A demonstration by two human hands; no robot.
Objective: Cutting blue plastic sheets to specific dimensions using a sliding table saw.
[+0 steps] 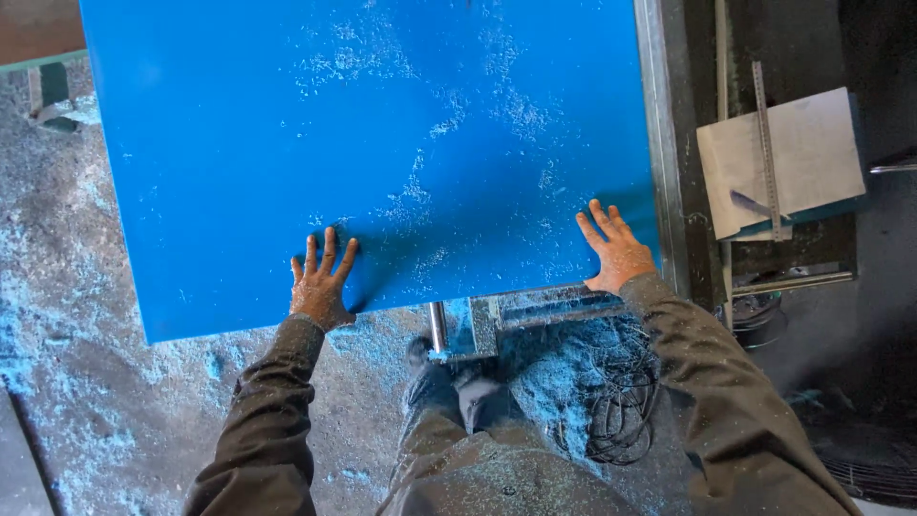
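Observation:
A large flat blue sheet (382,143), dusted with pale shavings, fills most of the view. My left hand (320,282) lies flat on its near edge, fingers spread. My right hand (614,250) presses flat on the near right corner, fingers apart. Neither hand grips anything; both rest palm down on the sheet. Dusty dark sleeves cover both arms.
A metal rail (661,143) runs along the sheet's right edge. Under the near edge sits a metal frame (516,320). At right, a grey board (798,158) carries a steel ruler (767,143). Blue shavings cover the floor (86,382); coiled black cable (621,401) lies by my legs.

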